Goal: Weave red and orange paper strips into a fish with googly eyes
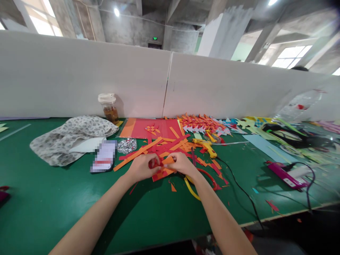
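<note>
Both my hands are over a small woven piece of red and orange paper strips [162, 173] near the middle of the green table. My left hand [143, 168] is closed, thumb and forefinger curled together at the piece's left side. On the other side, my right hand [183, 165] pinches an orange strip at the upper right of the weave. Loose red and orange paper strips [143, 152] lie heaped just beyond my hands. Partly beneath my right wrist are scissors with yellow and red handles [195, 192]. A finished-looking paper fish [152, 129] rests on red sheets behind the heap.
A yellow glue gun [207, 145] lies right of the strips, its black cord trailing to the table edge. Left are a bag of googly eyes [126, 145], a phone [105, 156], patterned cloth [71, 138] and a lidded cup [108, 108]. A purple power strip [288, 176] sits right.
</note>
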A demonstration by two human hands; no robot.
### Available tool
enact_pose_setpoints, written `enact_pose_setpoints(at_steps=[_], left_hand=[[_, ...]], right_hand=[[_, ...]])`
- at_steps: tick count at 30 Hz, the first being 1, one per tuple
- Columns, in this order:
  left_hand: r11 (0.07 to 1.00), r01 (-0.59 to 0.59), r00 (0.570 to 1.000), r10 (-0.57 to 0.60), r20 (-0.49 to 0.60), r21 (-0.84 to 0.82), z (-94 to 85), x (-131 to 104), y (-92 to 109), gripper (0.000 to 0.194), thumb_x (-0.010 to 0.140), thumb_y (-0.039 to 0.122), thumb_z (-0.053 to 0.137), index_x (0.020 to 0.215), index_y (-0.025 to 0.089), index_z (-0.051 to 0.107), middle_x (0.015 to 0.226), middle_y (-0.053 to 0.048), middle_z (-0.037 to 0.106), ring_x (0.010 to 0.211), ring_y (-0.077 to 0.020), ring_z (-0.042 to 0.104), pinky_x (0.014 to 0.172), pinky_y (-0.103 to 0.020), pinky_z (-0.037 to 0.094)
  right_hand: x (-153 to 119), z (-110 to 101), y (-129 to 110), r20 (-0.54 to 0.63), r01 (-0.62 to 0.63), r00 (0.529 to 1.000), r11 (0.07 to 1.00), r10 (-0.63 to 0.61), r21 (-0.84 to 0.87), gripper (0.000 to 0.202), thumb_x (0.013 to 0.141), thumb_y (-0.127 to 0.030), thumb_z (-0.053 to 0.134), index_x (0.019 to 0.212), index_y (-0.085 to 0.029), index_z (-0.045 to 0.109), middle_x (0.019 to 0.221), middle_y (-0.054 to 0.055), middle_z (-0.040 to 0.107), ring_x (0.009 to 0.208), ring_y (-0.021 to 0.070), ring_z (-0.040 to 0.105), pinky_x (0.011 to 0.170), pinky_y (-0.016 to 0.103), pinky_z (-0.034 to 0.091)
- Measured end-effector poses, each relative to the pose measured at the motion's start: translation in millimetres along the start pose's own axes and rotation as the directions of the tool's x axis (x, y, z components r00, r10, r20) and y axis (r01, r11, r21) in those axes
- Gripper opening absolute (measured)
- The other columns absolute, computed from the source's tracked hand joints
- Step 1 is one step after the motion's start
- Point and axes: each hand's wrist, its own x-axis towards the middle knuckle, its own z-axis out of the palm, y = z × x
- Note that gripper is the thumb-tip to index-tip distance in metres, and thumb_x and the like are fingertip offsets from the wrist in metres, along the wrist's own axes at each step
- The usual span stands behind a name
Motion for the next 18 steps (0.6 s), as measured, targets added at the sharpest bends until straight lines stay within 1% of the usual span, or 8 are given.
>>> enact_pose_setpoints(at_steps=[2, 4, 7, 9, 11, 13, 15, 18], left_hand=[[0.999, -0.031, 0.998, 0.030, 0.061, 0.012, -2.9, 0.8, -5.0, 0.011, 0.070, 0.030, 0.064, 0.076, 0.022, 0.060, 0.063, 0.004, 0.058, 0.057, -0.0115, 0.053, 0.051, -0.022, 0.033], [1.000, -0.010, 1.000, 0.009, 0.025, 0.023, -4.1, 2.7, -10.9, 0.011, 0.071, 0.032, 0.063, 0.073, 0.022, 0.059, 0.065, 0.004, 0.059, 0.059, -0.0119, 0.053, 0.052, -0.023, 0.034], [0.995, 0.104, 0.974, -0.101, -0.202, 0.004, -2.7, 6.1, -15.5, 0.021, 0.076, 0.038, 0.057, 0.067, 0.020, 0.052, 0.061, 0.003, 0.054, 0.055, -0.0118, 0.049, 0.052, -0.024, 0.034], [0.986, 0.152, 0.917, -0.168, -0.362, -0.072, -1.4, 8.0, -14.3, 0.025, 0.078, 0.042, 0.056, 0.068, 0.020, 0.048, 0.062, 0.003, 0.052, 0.056, -0.0120, 0.049, 0.054, -0.025, 0.036], [0.961, 0.170, 0.871, -0.250, -0.423, -0.219, -1.0, 9.3, -10.7, 0.028, 0.074, 0.045, 0.060, 0.075, 0.019, 0.050, 0.071, 0.001, 0.056, 0.063, -0.0129, 0.053, 0.058, -0.026, 0.041], [0.878, 0.203, 0.869, -0.366, -0.334, -0.433, -1.2, 10.3, -6.5, 0.036, 0.069, 0.047, 0.066, 0.086, 0.018, 0.053, 0.083, -0.003, 0.061, 0.071, -0.0151, 0.058, 0.060, -0.026, 0.045], [0.723, 0.265, 0.878, -0.455, -0.151, -0.638, -1.0, 11.4, -3.2, 0.047, 0.064, 0.045, 0.071, 0.098, 0.017, 0.055, 0.092, -0.007, 0.063, 0.078, -0.0176, 0.061, 0.060, -0.027, 0.050], [0.510, 0.350, 0.850, -0.525, 0.038, -0.786, 1.1, 12.4, -0.6, 0.053, 0.059, 0.039, 0.077, 0.103, 0.016, 0.058, 0.094, -0.009, 0.066, 0.082, -0.0192, 0.064, 0.060, -0.026, 0.053]], right_hand=[[-0.8, 0.0, -0.9, -0.004, 0.000, 1.000, 1.000, 0.000, 0.008, 0.016, 0.060, -0.028, 0.066, 0.066, -0.015, 0.061, 0.053, -0.003, 0.054, 0.047, 0.0092, 0.047, 0.043, 0.020, 0.033], [-0.9, -0.1, -1.3, -0.012, 0.005, 1.000, 1.000, -0.005, 0.025, 0.016, 0.061, -0.029, 0.067, 0.067, -0.016, 0.060, 0.054, -0.003, 0.054, 0.048, 0.0099, 0.049, 0.044, 0.020, 0.035], [0.9, -0.4, -1.2, -0.050, 0.029, 0.998, 0.996, -0.026, 0.078, 0.021, 0.064, -0.034, 0.066, 0.071, -0.016, 0.059, 0.060, -0.001, 0.058, 0.054, 0.0117, 0.053, 0.048, 0.021, 0.041], [3.2, -1.1, -1.0, -0.124, 0.072, 0.991, 0.983, -0.051, 0.171, 0.025, 0.064, -0.037, 0.067, 0.074, -0.016, 0.059, 0.069, 0.001, 0.063, 0.062, 0.0142, 0.058, 0.055, 0.024, 0.046], [5.2, -2.0, -1.6, -0.227, 0.113, 0.973, 0.955, -0.049, 0.275, 0.029, 0.062, -0.039, 0.070, 0.075, -0.016, 0.059, 0.073, 0.002, 0.065, 0.067, 0.0167, 0.060, 0.060, 0.027, 0.048], [6.1, -3.0, -3.6, -0.311, 0.136, 0.950, 0.927, -0.022, 0.350, 0.031, 0.059, -0.040, 0.072, 0.075, -0.016, 0.060, 0.073, 0.003, 0.065, 0.069, 0.0182, 0.061, 0.063, 0.029, 0.050], [5.7, -3.4, -6.6, -0.352, 0.146, 0.936, 0.906, 0.004, 0.398, 0.033, 0.058, -0.040, 0.074, 0.076, -0.016, 0.060, 0.075, 0.004, 0.067, 0.072, 0.0197, 0.062, 0.066, 0.031, 0.051], [3.9, -2.5, -10.4, -0.321, 0.133, 0.947, 0.888, 0.017, 0.440, 0.035, 0.056, -0.040, 0.076, 0.077, -0.017, 0.061, 0.078, 0.005, 0.068, 0.075, 0.0217, 0.064, 0.069, 0.033, 0.052]])
